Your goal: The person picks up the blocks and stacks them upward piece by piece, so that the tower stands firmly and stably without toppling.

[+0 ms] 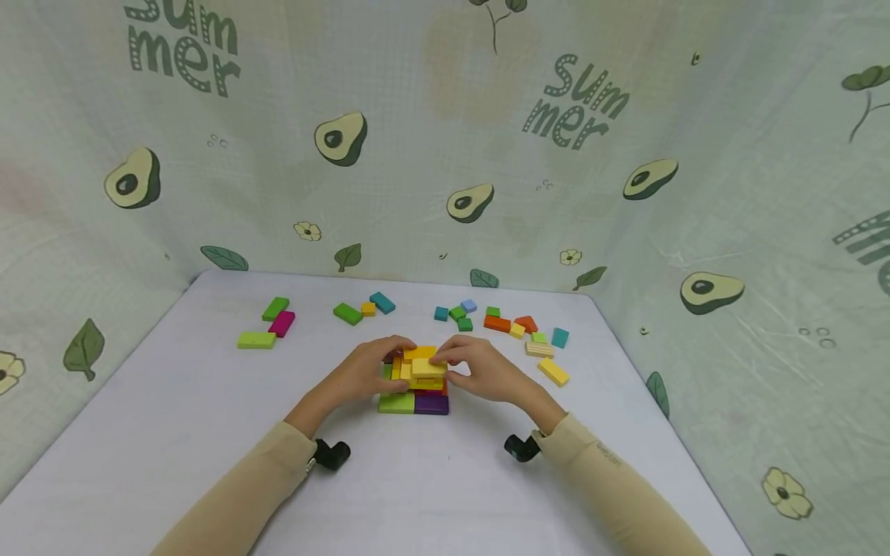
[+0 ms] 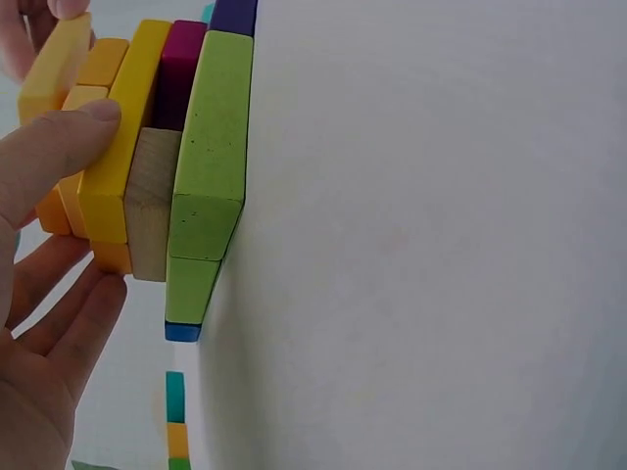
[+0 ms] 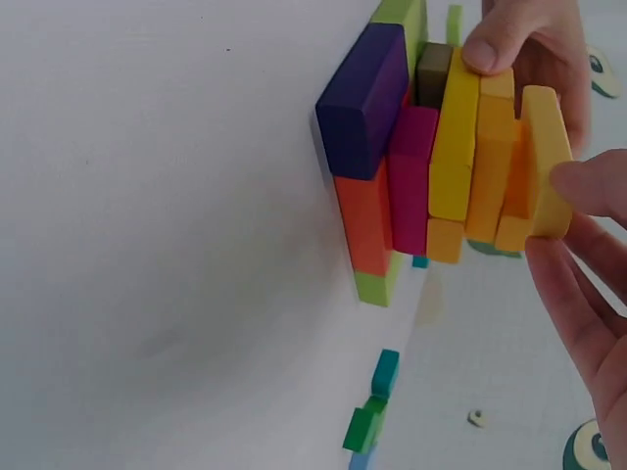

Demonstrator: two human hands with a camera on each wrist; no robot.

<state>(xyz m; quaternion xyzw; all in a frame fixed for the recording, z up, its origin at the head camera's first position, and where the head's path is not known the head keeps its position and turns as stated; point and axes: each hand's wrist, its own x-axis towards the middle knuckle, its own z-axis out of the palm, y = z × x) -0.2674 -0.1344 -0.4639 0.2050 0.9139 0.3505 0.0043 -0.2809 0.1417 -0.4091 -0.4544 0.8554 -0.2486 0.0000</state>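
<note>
A stepped tower of wooden blocks (image 1: 398, 404) stands mid-table, its bottom layer lime, purple (image 3: 361, 103) and orange-red. Above that come magenta (image 3: 412, 176) and bare-wood (image 2: 154, 201) blocks, then yellow and orange layers. My left hand (image 1: 363, 372) holds the tower's upper left side, its thumb against the orange and yellow blocks in the left wrist view and its fingers on another side. Between thumb and fingers my right hand (image 1: 485, 369) pinches a pale yellow block (image 3: 546, 162) at the tower's top. Whether that block bears fully on the orange blocks, I cannot tell.
Green and magenta blocks (image 1: 281, 324) lie at the table's far left. Green, orange and teal ones (image 1: 382, 302) lie behind the tower. More loose blocks (image 1: 497, 323) are scattered back right, with a yellow block (image 1: 553, 371) nearest. A printed cloth (image 1: 417, 232) hangs behind the table.
</note>
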